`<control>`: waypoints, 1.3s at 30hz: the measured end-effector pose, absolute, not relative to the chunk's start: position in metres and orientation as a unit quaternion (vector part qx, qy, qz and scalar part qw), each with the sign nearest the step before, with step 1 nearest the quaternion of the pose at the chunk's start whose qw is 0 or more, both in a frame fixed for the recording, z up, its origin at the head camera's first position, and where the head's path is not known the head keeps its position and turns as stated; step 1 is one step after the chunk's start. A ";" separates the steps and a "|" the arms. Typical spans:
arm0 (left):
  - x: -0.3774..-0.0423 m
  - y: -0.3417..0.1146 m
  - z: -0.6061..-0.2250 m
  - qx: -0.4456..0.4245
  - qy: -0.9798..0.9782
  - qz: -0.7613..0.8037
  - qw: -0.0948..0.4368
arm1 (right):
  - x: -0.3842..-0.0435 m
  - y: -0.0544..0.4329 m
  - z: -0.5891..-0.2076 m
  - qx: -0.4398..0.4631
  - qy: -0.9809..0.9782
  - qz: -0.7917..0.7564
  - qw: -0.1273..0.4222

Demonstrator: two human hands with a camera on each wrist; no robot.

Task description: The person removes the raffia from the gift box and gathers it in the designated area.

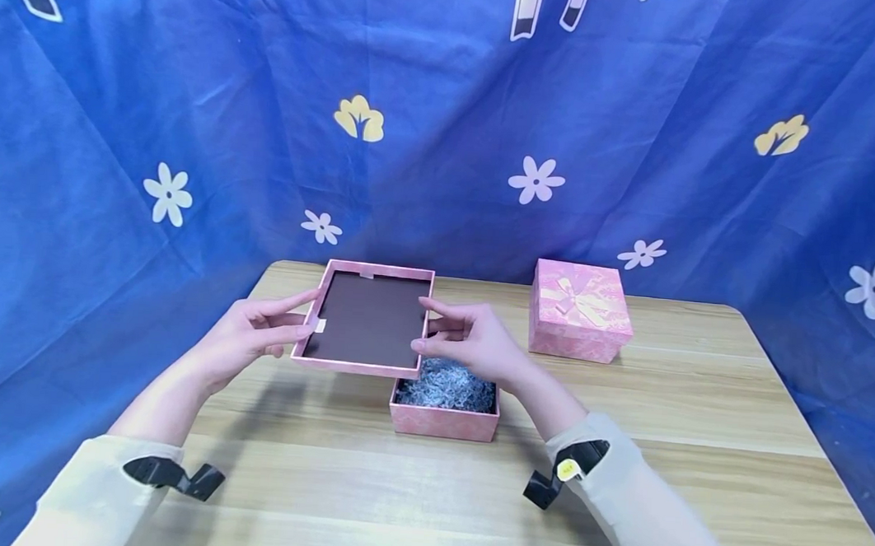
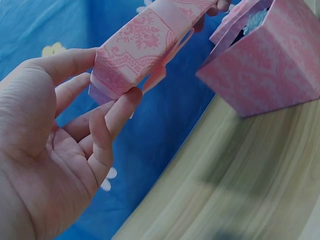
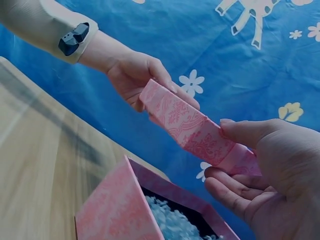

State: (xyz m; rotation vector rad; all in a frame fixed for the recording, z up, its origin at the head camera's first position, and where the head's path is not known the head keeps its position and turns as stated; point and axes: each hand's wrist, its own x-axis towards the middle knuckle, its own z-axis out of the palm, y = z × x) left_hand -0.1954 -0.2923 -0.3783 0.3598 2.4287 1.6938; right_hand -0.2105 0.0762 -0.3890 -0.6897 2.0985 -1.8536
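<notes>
Both hands hold up a pink gift box lid (image 1: 368,368), its dark inner side turned toward the head camera. My left hand (image 1: 237,341) pinches the left rim between thumb and fingers. At the opposite rim, my right hand (image 1: 478,341) grips with thumb and fingers. The left wrist view shows the lid's patterned pink outside (image 2: 142,47) and a ribbon (image 2: 162,67) hanging from its underside. Just below and right of the lid stands an open pink box (image 1: 444,424), filled with pale blue shredded paper (image 1: 450,387); the lid hides its back left part.
A second pink gift box (image 1: 581,344), closed and topped with a ribbon bow (image 1: 575,301), stands at the back right of the wooden table (image 1: 367,484). Behind the table hangs a blue curtain (image 1: 427,190) printed with flowers.
</notes>
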 end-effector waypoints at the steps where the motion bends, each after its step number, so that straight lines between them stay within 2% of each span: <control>1: -0.195 -0.296 -0.379 0.119 0.813 0.565 0.079 | -0.211 0.073 -0.389 -0.239 0.722 -0.636 0.131; 14: -0.191 -0.331 -0.387 0.125 0.811 0.564 0.095 | -0.215 0.040 -0.397 -0.245 0.716 -0.632 0.170; 39: -0.197 -0.386 -0.423 0.115 0.808 0.558 0.148 | -0.227 -0.022 -0.402 -0.258 0.808 -0.498 0.182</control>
